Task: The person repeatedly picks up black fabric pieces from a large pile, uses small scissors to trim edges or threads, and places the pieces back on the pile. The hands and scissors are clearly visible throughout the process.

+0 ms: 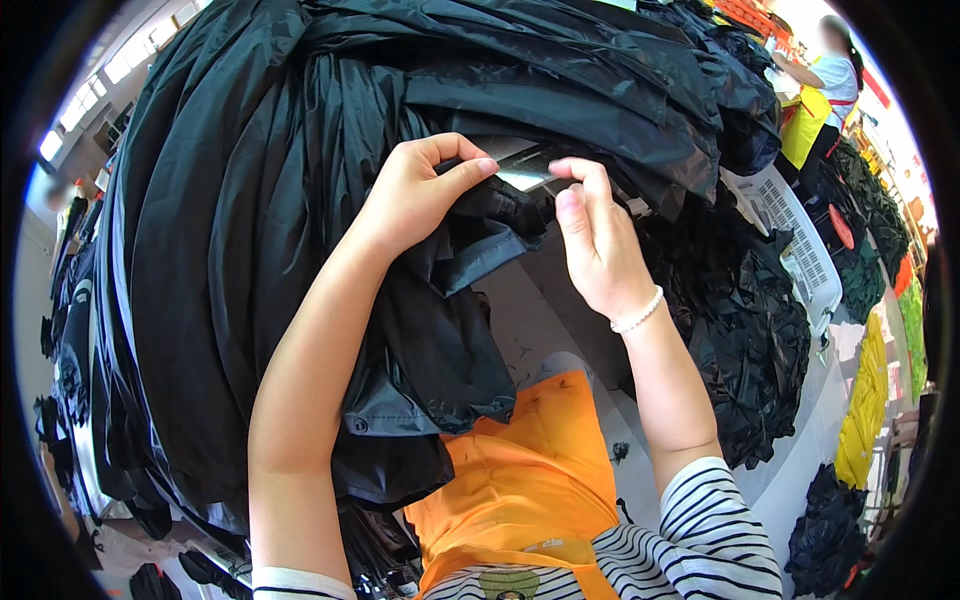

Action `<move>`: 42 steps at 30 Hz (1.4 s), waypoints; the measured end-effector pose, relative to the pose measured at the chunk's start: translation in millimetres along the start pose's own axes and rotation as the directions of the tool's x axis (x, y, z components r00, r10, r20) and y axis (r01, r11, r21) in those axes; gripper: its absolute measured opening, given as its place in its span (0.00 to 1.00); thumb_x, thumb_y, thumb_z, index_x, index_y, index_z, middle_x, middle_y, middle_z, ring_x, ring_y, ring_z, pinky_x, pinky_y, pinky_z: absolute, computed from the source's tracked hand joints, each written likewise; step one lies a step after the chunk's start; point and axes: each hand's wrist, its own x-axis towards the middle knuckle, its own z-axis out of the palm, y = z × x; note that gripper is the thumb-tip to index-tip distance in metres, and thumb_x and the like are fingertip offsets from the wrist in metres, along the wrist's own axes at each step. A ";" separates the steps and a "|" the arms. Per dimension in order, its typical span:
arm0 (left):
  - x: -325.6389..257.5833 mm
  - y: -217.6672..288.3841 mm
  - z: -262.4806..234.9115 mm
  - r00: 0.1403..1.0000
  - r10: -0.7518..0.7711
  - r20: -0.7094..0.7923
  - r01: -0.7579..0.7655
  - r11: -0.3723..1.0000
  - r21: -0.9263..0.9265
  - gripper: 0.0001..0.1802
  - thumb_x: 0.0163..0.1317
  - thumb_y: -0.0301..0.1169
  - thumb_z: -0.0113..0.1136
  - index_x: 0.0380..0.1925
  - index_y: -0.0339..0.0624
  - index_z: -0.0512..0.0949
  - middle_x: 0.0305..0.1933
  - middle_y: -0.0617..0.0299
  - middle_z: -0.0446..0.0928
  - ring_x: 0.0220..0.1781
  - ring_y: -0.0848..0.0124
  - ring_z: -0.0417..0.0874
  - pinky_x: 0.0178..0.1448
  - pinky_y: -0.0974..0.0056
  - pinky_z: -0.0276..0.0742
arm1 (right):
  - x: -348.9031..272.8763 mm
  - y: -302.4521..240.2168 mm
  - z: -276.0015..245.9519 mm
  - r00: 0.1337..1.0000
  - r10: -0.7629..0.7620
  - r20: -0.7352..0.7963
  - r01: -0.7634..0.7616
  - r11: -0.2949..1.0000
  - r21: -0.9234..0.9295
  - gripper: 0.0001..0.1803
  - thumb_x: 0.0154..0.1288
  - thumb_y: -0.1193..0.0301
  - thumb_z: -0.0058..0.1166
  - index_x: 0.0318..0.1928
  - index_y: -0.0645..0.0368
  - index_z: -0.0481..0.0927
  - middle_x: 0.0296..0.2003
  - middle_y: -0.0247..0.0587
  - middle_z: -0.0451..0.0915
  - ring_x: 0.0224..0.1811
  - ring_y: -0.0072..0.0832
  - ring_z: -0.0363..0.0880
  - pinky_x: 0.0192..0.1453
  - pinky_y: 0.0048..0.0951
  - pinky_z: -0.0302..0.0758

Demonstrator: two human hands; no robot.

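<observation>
Black cloth held out beside a dark heap, with a small gap between the hands

The left hand (425, 190) has its grip pressed together, thumb against forefinger, pinching the black cloth (497, 222) near its upper edge; the cloth juts rightward from beneath the thumb, its folded end lying between the two hands; the right hand (605, 245) is empty, its grip spread, thumb and forefinger standing a little apart just beside that end. A pale shiny surface (522, 181) shows through the narrow opening between the fingertips.

On the left, room is tight; a large black fabric heap (220, 230) falls in long folds right beside the left forearm and arches over the far side of both hands; below the cloth, a black panel (440, 370) hangs over the edge of an orange apron (540, 455), a round stud near its lower left corner; I cannot tell whether panel and cloth are one piece.

The freer space lies below and between the wrists, above the apron; to the right, a crumpled black pile (735, 320) sits just beyond the right forearm, bordered by a white perforated crate (800, 235); farther out hangs a yellow cloth (863, 405), and a co-worker in a yellow apron (802, 128) stands well apart, near the upper right edge.
</observation>
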 end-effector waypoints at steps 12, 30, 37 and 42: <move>-1.5 2.9 1.4 1.000 0.023 -0.012 -0.023 0.998 0.063 0.11 0.65 0.35 0.63 0.35 0.37 0.83 0.32 0.65 0.82 0.36 0.80 0.78 0.47 0.74 0.72 | 10.5 4.5 22.3 0.988 -0.154 -0.021 0.150 0.981 -0.126 0.11 0.67 0.65 0.58 0.40 0.57 0.73 0.33 0.42 0.82 0.30 0.41 0.82 0.32 0.35 0.76; -3.0 2.4 4.1 0.999 0.021 0.029 -0.023 0.998 0.055 0.08 0.63 0.31 0.65 0.35 0.35 0.83 0.34 0.64 0.83 0.37 0.78 0.80 0.48 0.73 0.74 | 9.1 30.7 2.6 0.970 0.196 0.142 -0.229 0.934 0.273 0.07 0.62 0.75 0.63 0.39 0.65 0.83 0.30 0.31 0.81 0.28 0.16 0.73 0.36 0.22 0.72; -6.5 7.0 10.2 0.998 0.016 0.058 -0.022 0.993 0.117 0.07 0.59 0.27 0.67 0.36 0.35 0.86 0.34 0.59 0.86 0.37 0.74 0.84 0.48 0.70 0.78 | 10.4 19.5 1.2 0.999 0.001 -0.050 -0.001 1.000 -0.012 0.07 0.57 0.78 0.64 0.34 0.66 0.79 0.28 0.46 0.80 0.26 0.32 0.80 0.33 0.26 0.75; -7.3 5.0 12.6 0.993 0.058 0.107 -0.071 0.989 0.128 0.08 0.58 0.26 0.68 0.36 0.35 0.87 0.35 0.58 0.86 0.35 0.74 0.84 0.47 0.70 0.79 | 16.7 8.5 11.3 0.995 -0.078 -0.069 0.085 0.991 0.103 0.05 0.58 0.80 0.62 0.33 0.66 0.78 0.29 0.44 0.80 0.27 0.31 0.81 0.33 0.26 0.76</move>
